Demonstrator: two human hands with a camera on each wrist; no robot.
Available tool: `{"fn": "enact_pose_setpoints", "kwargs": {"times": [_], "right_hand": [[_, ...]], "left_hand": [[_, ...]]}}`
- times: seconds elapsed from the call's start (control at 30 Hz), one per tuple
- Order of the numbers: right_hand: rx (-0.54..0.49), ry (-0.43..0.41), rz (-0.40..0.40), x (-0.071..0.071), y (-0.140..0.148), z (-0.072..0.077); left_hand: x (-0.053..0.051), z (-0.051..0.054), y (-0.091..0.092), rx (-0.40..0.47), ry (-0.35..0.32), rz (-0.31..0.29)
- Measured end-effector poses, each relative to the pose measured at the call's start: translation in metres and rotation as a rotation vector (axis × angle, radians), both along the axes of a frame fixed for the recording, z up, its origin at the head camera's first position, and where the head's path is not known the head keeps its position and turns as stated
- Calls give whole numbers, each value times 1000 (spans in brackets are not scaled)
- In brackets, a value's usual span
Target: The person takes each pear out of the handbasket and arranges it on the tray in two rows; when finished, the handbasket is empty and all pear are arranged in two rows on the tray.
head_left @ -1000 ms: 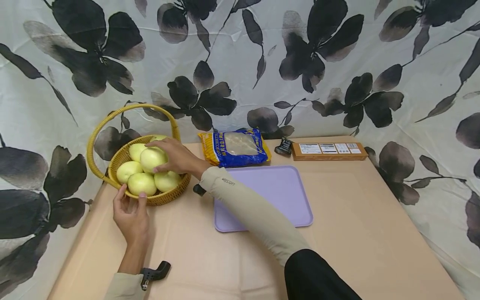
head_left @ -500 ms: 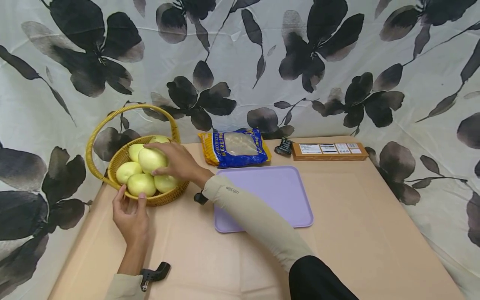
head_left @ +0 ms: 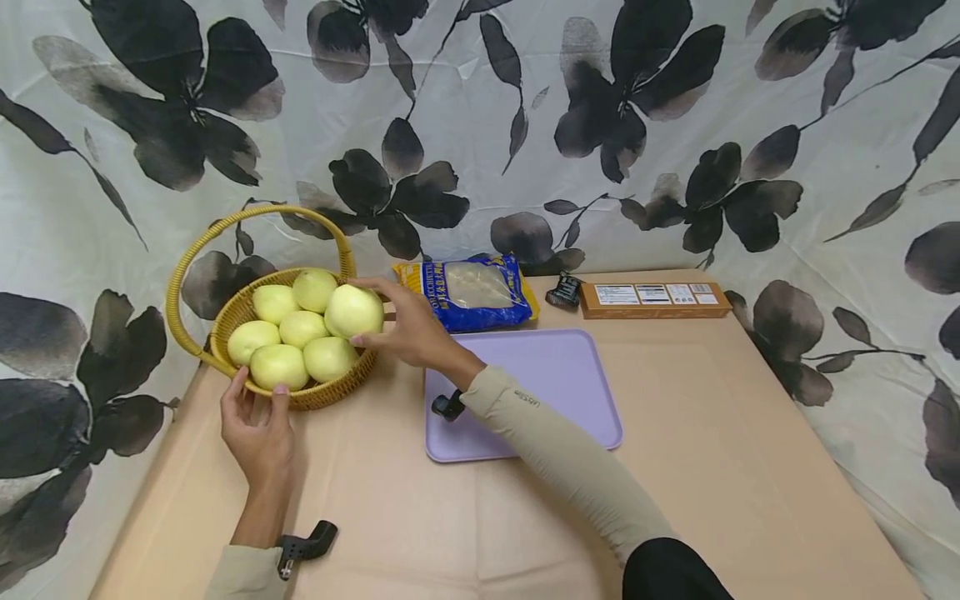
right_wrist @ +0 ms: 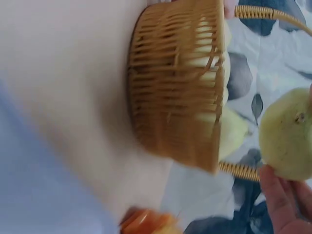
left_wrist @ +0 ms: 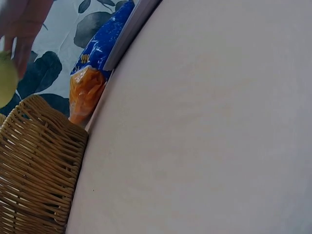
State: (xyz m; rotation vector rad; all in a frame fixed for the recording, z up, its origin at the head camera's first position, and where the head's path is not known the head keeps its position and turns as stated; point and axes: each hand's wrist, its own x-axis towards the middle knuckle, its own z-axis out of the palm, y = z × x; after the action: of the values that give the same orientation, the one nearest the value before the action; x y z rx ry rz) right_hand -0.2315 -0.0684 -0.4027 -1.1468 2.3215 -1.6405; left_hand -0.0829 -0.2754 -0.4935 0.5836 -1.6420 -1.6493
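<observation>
With 12 o'clock toward the curtain, the person's right hand [head_left: 416, 327] grips a round, pale yellow-green fruit [head_left: 354, 311], thumb and fingers on either side of it. The right wrist view shows this fruit raised above the rim of a round, yellow-brown woven basket [head_left: 333, 395], with a gap between them; seen from the head, it lies over the basket's 2 o'clock edge. Six more pale yellow-green fruits [head_left: 279, 367] show inside the basket, whose arched handle [head_left: 261, 212] stands up.

At about 7 o'clock of the basket, the left hand [head_left: 258, 433] holds its rim, thumb and fingers spread apart along it.

Between 3 and 4 o'clock from the basket, a flat, lilac rectangular tray [head_left: 540, 375] lies on the peach-coloured table [head_left: 720, 467], partly under the beige right sleeve [head_left: 555, 446]. Around the tray, a blue-and-yellow plastic bag [head_left: 480, 292] lies at 11 o'clock, a small black crinkled packet [head_left: 565, 292] at 1, and a long brown box [head_left: 656, 312] with white labels at 2, just beside the packet. A white curtain [head_left: 517, 208] with dark flowers hangs behind.
</observation>
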Motion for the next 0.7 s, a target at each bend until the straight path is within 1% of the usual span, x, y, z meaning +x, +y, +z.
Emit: {"fn": "enact_pose_setpoints", "kwargs": {"times": [0.07,0.17,0.3,0.37,0.43,0.57,0.7], "right_hand": [[-35,-53,-41,0,14,-6],[-24,-83,-122,-2,35,-17],[51,-101,-236,-3,58,-30],[93,-111,-280,-3,67,-35],[139,-121,-310,-4,73,-40],[220,-134,-344,-4,80,-50],[267,-139,-367,-4,82,-60]], "left_hand": [[0,1,0,7,7,-4],[1,1,1,1,3,-5],[2,3,1,-16,-14,0],[2,4,1,-21,-18,3],[2,4,0,-19,-17,4],[2,3,-1,-6,-6,4],[2,1,0,-10,-12,1]]}}
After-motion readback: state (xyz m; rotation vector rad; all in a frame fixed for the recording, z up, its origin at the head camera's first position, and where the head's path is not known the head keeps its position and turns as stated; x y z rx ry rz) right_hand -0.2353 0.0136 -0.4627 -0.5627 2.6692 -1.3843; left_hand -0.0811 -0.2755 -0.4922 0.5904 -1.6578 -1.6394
